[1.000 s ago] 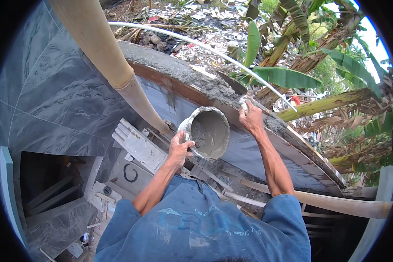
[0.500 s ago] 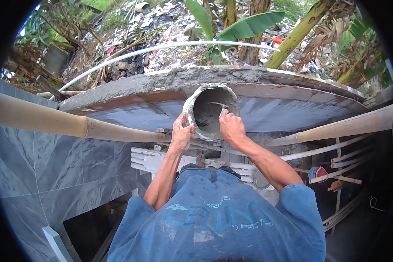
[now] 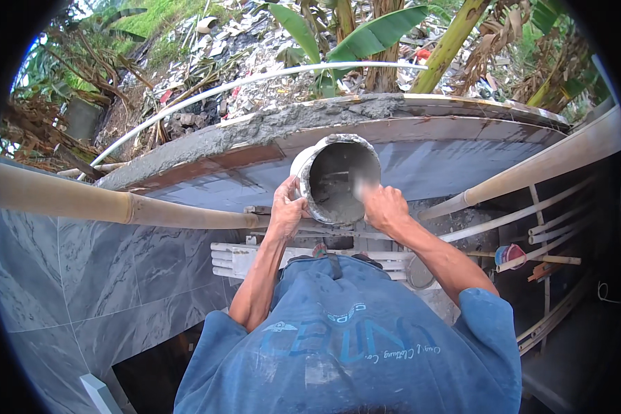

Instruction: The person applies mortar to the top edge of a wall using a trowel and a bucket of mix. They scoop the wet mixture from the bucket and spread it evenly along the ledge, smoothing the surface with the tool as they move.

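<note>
A white bucket (image 3: 303, 164), crusted with grey mortar round its rim, is tilted with its mouth toward me in front of the wall. My left hand (image 3: 286, 207) grips its left side, with the thumb at the rim. Wet grey mortar (image 3: 331, 196) lies inside. My right hand (image 3: 386, 207) is closed at the right rim, round what looks like a small trowel (image 3: 363, 183). Motion smears the tool's blade inside the bucket mouth, and the fingers cover its handle.
Beyond the bucket runs a wall top with rough mortar (image 3: 255, 131). Bamboo poles flank me on the left (image 3: 179, 210) and right (image 3: 517, 181). A white pipe (image 3: 255, 74) arches behind the wall, before rubble and banana plants. A small tub (image 3: 510, 257) sits by the right-hand poles.
My right hand has moved right and slightly down, from over the bucket mouth to its right edge, with the tool now blurred. My left hand keeps its hold on the bucket.
</note>
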Demonstrator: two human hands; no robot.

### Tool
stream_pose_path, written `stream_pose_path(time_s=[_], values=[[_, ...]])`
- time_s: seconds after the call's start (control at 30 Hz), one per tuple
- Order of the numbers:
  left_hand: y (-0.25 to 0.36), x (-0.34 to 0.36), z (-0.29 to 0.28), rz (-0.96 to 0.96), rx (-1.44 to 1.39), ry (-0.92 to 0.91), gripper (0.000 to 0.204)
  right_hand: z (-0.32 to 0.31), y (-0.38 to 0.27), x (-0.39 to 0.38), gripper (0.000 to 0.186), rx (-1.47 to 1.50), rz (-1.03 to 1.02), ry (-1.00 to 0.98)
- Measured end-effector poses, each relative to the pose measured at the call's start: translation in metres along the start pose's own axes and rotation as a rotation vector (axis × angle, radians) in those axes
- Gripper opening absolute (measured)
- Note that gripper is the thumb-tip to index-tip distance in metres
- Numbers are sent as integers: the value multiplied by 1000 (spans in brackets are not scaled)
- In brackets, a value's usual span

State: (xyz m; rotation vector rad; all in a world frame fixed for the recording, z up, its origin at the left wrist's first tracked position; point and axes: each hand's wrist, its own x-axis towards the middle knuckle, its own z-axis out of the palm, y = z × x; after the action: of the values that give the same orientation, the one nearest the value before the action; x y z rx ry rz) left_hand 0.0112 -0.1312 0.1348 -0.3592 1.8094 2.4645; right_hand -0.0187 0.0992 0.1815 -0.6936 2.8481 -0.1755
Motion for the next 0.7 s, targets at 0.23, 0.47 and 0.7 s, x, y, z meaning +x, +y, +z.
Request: stream_pose_path(time_s=[0.23,0.47,0.7], values=[[-4,-3,23,44,-29,-2,48,11,4,-22,28,124,186,-114],[-10,5,20,95,-15,-5,39,-15,42,-15,28,172,310,-129],[-7,0,30,56,61,13,59,-45,3,4,30,363,177,-18]])
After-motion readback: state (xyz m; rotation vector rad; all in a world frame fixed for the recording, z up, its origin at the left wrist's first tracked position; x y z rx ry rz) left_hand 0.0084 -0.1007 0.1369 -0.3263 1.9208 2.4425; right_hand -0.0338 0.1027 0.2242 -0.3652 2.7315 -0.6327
